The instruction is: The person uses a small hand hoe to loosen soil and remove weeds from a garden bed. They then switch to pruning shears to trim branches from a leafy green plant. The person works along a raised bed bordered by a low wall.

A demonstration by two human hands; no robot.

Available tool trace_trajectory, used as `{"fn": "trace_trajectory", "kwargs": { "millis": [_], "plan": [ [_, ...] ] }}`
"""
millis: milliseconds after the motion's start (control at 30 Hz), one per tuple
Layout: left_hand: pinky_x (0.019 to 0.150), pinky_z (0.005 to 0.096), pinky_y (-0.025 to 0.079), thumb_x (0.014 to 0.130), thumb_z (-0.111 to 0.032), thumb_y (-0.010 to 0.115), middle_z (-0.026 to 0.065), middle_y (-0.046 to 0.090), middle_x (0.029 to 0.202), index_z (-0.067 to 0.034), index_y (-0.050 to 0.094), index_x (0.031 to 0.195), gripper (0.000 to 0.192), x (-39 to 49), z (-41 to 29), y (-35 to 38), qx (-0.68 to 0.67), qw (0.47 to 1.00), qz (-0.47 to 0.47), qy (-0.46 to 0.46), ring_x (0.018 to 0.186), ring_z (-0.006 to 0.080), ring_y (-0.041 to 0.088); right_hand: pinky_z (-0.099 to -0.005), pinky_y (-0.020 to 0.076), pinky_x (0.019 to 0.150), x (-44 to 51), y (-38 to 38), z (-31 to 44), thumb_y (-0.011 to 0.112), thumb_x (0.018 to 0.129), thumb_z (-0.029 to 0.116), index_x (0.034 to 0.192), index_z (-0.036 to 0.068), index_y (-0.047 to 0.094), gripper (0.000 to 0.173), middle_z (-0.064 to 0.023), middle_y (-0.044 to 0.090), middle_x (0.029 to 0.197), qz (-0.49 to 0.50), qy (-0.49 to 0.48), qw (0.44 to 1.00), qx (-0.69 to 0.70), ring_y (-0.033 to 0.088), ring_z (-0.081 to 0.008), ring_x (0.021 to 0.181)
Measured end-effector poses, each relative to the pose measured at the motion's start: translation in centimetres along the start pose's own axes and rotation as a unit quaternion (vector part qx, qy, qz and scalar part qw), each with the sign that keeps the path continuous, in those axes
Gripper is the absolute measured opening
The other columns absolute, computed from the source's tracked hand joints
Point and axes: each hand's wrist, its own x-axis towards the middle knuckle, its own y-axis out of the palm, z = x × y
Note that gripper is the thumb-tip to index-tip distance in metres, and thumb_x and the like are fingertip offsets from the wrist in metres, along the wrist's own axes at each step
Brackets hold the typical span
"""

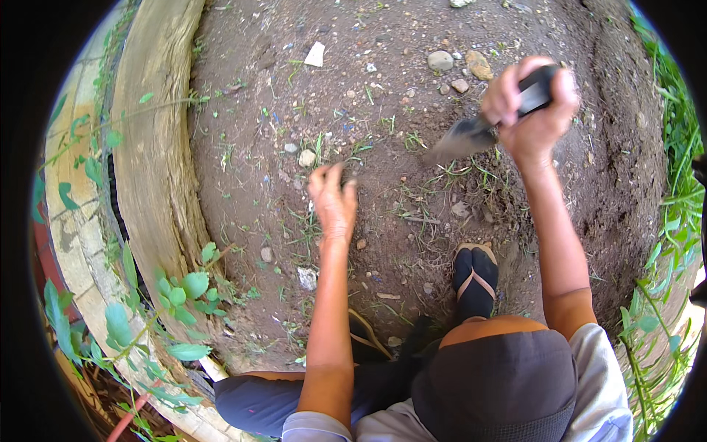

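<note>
My right hand [533, 110] grips the black handle of a hand trowel [464, 139]. Its metal blade points left and down at the soil and is blurred; I cannot tell whether the tip touches the ground. Low over the dirt, my left hand [333, 199] has bent fingers, with something small, dark and blurred between thumb and fingertips. Just above that hand lie a pale round stone [307, 158] and a tuft of grass [318, 148]. Loosened soil with uprooted grass [480, 185] lies below the trowel blade.
A thick weathered timber [157, 127] edges the bare soil on the left, with a leafy shoot [182, 293] across it. Brick paving [77, 221] runs beyond. Several stones [440, 61] lie above. Green plants [682, 132] line the right rim. My sandalled foot [475, 276] stands below the loosened soil.
</note>
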Motion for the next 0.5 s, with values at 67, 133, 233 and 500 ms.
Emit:
{"fn": "trace_trajectory", "kwargs": {
  "millis": [67,133,233,500],
  "plan": [
    [0.098,0.0389,0.041,0.070,-0.008,0.076,0.0123,0.045,0.126,-0.011,0.062,0.110,0.042,-1.4,-1.7,1.4,-0.007,0.997,0.054,0.055,0.117,0.0288,0.041,-0.0277,0.0318,0.036,-1.3,0.8,-2.4,0.040,0.092,0.049,0.084,0.010,0.048,0.041,-0.0018,0.040,0.051,0.060,0.068,0.996,-0.026,0.033,-0.0109,0.038],
    [0.100,0.0385,0.040,0.066,-0.021,0.081,0.0090,0.045,0.128,-0.018,0.063,0.114,0.051,-3.0,-2.4,2.0,0.007,0.982,0.131,0.135,0.118,0.0271,0.040,-0.0282,0.0313,0.036,-0.9,0.4,-3.3,0.040,0.092,0.048,0.083,0.010,0.048,0.040,-0.0018,0.041,0.051,-0.002,0.054,0.998,-0.039,0.034,-0.0105,0.039],
    [0.090,0.0381,0.045,0.067,-0.005,0.077,0.0066,0.053,0.107,-0.011,0.064,0.097,0.033,-3.9,-0.9,1.6,-0.002,0.981,0.117,0.155,0.103,0.0247,0.050,-0.0297,0.0332,0.041,1.1,-1.8,-1.8,0.038,0.094,0.045,0.084,0.010,0.046,0.037,-0.0046,0.045,0.055,-0.050,-0.050,0.997,-0.020,0.037,-0.0117,0.042],
    [0.093,0.0401,0.043,0.076,0.002,0.062,0.0137,0.052,0.110,-0.007,0.064,0.103,0.029,-0.6,0.2,0.3,-0.023,0.998,-0.044,0.038,0.107,0.0321,0.050,-0.0320,0.0343,0.043,1.2,-2.9,-2.8,0.040,0.091,0.049,0.084,0.012,0.043,0.038,-0.0064,0.044,0.056,-0.140,-0.105,0.984,-0.026,0.037,-0.0138,0.043]
  ]
}}
